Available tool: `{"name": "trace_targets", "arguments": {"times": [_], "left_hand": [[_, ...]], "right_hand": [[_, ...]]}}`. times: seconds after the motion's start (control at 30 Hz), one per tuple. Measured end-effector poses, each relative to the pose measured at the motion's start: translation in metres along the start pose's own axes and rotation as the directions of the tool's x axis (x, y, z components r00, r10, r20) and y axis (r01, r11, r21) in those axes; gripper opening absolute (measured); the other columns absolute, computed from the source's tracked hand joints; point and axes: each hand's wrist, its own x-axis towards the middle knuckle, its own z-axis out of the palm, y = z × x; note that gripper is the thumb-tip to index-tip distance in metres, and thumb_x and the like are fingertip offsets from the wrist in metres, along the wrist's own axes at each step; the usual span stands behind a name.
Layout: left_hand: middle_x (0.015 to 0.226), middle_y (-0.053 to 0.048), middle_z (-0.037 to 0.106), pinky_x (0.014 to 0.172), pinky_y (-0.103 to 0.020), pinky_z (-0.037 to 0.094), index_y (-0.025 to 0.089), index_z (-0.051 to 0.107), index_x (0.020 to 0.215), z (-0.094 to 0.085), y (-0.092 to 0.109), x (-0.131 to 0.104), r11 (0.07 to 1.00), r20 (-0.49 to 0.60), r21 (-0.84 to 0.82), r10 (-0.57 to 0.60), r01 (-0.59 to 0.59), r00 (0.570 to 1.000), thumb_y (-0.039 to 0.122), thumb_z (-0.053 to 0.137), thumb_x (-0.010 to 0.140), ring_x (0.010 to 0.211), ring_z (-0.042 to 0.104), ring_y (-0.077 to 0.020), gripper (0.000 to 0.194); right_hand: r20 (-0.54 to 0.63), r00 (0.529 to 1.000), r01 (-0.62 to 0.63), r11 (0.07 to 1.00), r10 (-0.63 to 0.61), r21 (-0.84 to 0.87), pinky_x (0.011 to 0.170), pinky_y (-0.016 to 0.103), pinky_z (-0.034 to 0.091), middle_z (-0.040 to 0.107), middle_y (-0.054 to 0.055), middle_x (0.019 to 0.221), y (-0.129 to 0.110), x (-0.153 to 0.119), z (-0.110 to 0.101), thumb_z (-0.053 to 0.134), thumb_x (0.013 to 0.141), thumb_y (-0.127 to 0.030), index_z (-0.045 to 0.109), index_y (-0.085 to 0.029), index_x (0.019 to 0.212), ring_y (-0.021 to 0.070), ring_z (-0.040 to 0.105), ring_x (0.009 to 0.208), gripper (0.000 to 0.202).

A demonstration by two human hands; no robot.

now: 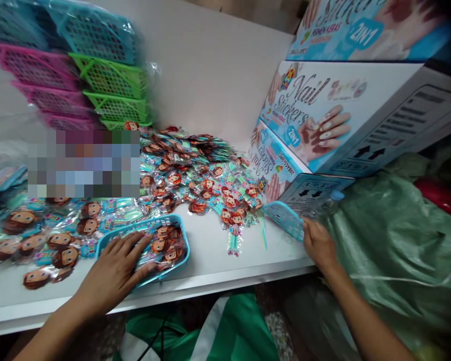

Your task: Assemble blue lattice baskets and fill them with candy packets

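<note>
My left hand (118, 263) lies with its fingers spread on top of doll-face packets (169, 243) inside a light blue plastic basket (186, 235). The basket sits near the table's front edge. At the right, my right hand (319, 245) is closed on the edge of a light blue mesh panel (285, 220), which looks like a basket lid and is tilted over the table. One loose packet (233, 238) lies between the two hands. A wide heap of similar packets (210, 190) spreads behind the basket.
Stacked baskets in blue, pink and green (116, 75) stand at the back left. Printed Nail Stickers boxes (323, 115) are piled at the right. A green sack (406, 240) bulges beside the table (210, 271). More packets (33, 240) cover the left side.
</note>
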Motion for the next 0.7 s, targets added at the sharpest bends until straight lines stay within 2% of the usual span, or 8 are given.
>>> {"name": "trace_targets", "arguments": {"times": [0.13,0.3,0.37,0.43,0.5,0.57,0.63,0.7], "left_hand": [[0.139,-0.013,0.048,0.105,-0.052,0.03,0.024,0.037,0.142,-0.002,0.002,0.0,1.0,0.007,0.003,0.008,-0.008,1.0,0.057,0.045,0.086,0.128,0.043,-0.0327,0.066],[0.139,-0.013,0.048,0.105,-0.052,0.03,0.023,0.039,0.141,-0.002,0.002,0.0,1.0,-0.003,-0.001,0.017,-0.017,1.0,0.057,0.046,0.085,0.128,0.043,-0.033,0.065],[0.139,-0.014,0.048,0.105,-0.053,0.029,0.022,0.038,0.141,-0.001,0.001,0.001,1.0,-0.005,-0.001,0.021,-0.021,1.0,0.057,0.046,0.086,0.128,0.042,-0.0331,0.066],[0.139,-0.014,0.047,0.105,-0.053,0.029,0.022,0.037,0.142,-0.001,0.001,0.001,1.0,0.002,-0.003,0.015,-0.015,1.0,0.057,0.046,0.086,0.128,0.042,-0.0332,0.067],[0.139,-0.015,0.047,0.105,-0.053,0.03,0.022,0.037,0.141,-0.003,0.004,0.001,1.0,0.013,-0.009,-0.003,0.003,1.0,0.057,0.044,0.086,0.128,0.042,-0.0328,0.066],[0.139,-0.014,0.047,0.106,-0.052,0.029,0.022,0.039,0.14,-0.007,0.008,0.001,0.999,0.029,-0.018,-0.027,0.028,0.999,0.058,0.043,0.087,0.128,0.042,-0.032,0.064],[0.139,-0.014,0.047,0.107,-0.052,0.028,0.023,0.04,0.14,-0.012,0.013,0.001,0.998,0.055,-0.032,-0.043,0.045,0.998,0.058,0.041,0.088,0.13,0.04,-0.0309,0.063],[0.139,-0.014,0.047,0.108,-0.053,0.027,0.022,0.04,0.14,-0.019,0.017,0.001,0.996,0.064,-0.062,-0.064,0.068,0.996,0.056,0.04,0.088,0.131,0.039,-0.03,0.062]], "right_hand": [[-0.039,0.983,-0.181,0.983,0.181,0.009,0.071,0.033,0.045,0.068,0.012,0.094,0.009,0.03,0.0,0.03,0.098,-0.032,0.062,-0.015,0.109,0.024,0.062,0.085,0.038],[-0.057,0.972,-0.222,0.97,0.229,0.103,0.074,0.034,0.045,0.068,0.012,0.098,0.007,0.051,-0.006,0.029,0.097,-0.035,0.062,-0.017,0.109,0.0245,0.061,0.089,0.039],[-0.076,0.958,-0.262,0.949,0.278,0.176,0.072,0.033,0.044,0.067,0.012,0.094,0.002,0.06,-0.011,0.029,0.096,-0.038,0.062,-0.016,0.106,0.0236,0.061,0.085,0.041],[-0.084,0.921,-0.34,0.892,0.379,0.298,0.066,0.032,0.043,0.065,0.009,0.082,-0.01,0.073,-0.016,0.03,0.095,-0.044,0.062,-0.016,0.101,0.0212,0.059,0.073,0.043],[-0.025,0.893,-0.388,0.797,0.449,0.462,0.059,0.029,0.041,0.059,0.003,0.069,-0.034,0.09,-0.019,0.033,0.093,-0.051,0.061,-0.017,0.091,0.0177,0.053,0.061,0.044],[0.098,0.917,-0.36,0.697,0.386,0.62,0.055,0.027,0.038,0.05,-0.001,0.061,-0.077,0.111,-0.018,0.037,0.091,-0.057,0.059,-0.019,0.08,0.0153,0.046,0.056,0.045],[0.188,0.965,-0.259,0.596,0.181,0.76,0.053,0.025,0.036,0.044,-0.003,0.058,-0.137,0.131,-0.013,0.041,0.089,-0.059,0.054,-0.02,0.07,0.0138,0.043,0.056,0.046],[0.183,0.981,-0.134,0.457,-0.064,0.879,0.053,0.024,0.036,0.042,-0.003,0.059,-0.206,0.147,-0.006,0.041,0.09,-0.058,0.05,-0.021,0.066,0.0128,0.041,0.057,0.045]]}}
